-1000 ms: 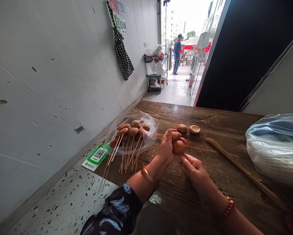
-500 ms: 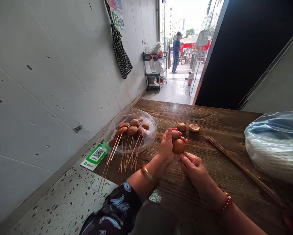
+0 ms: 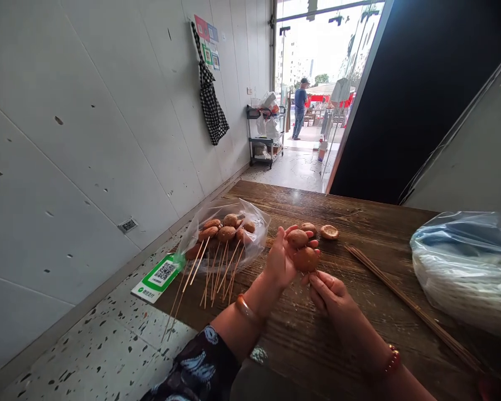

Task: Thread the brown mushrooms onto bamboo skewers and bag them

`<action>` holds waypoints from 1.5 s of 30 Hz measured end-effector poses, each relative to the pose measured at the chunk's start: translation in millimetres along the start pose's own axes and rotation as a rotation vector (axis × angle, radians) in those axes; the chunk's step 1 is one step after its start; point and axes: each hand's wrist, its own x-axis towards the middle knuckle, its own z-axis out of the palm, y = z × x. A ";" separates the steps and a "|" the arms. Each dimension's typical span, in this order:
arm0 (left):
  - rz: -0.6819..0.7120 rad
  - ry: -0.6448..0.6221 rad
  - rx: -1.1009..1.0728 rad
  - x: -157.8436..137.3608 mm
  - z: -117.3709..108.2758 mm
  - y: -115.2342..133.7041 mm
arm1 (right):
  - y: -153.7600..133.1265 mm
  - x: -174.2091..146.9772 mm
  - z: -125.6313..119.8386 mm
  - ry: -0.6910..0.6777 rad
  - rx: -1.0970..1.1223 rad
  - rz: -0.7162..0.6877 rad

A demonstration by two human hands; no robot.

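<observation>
Two brown mushrooms sit close together in front of me, an upper mushroom (image 3: 297, 239) and a lower mushroom (image 3: 306, 259). My left hand (image 3: 281, 259) cradles them from behind, its fingers curving under them and its thumb standing off to the side. Just below the lower mushroom, my right hand (image 3: 329, 291) pinches a thin skewer whose tip end is hidden by the mushroom. Behind my left fingers lie a loose mushroom (image 3: 309, 228) and another mushroom (image 3: 329, 232) with its hollow underside up. A bundle of bare skewers (image 3: 400, 295) rests right of my right hand.
A clear plastic bag (image 3: 256, 220) on the left holds several skewered mushrooms (image 3: 226, 233), sticks pointing toward me. Beside it is a green-and-white QR card (image 3: 156, 278). A bulging plastic bag (image 3: 463, 267) stands at right. Beyond the wooden table (image 3: 384, 223) are a cart (image 3: 267, 133) and a person (image 3: 300, 108) outside.
My left thumb has moved off the upper mushroom, exposing more of it. The right hand keeps its pinch below. The view has tilted up slightly.
</observation>
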 end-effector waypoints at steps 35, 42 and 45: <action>0.124 0.210 -0.079 16.0 -16.0 10.3 | 5.1 1.0 -22.7 0.194 -0.606 -0.114; 0.127 0.321 -0.079 22.2 -27.8 2.9 | -12.0 -11.3 -34.2 0.468 -0.853 -0.084; 0.033 0.323 -0.050 24.0 -32.7 -6.4 | -32.9 -19.8 -22.3 0.531 -0.759 -0.056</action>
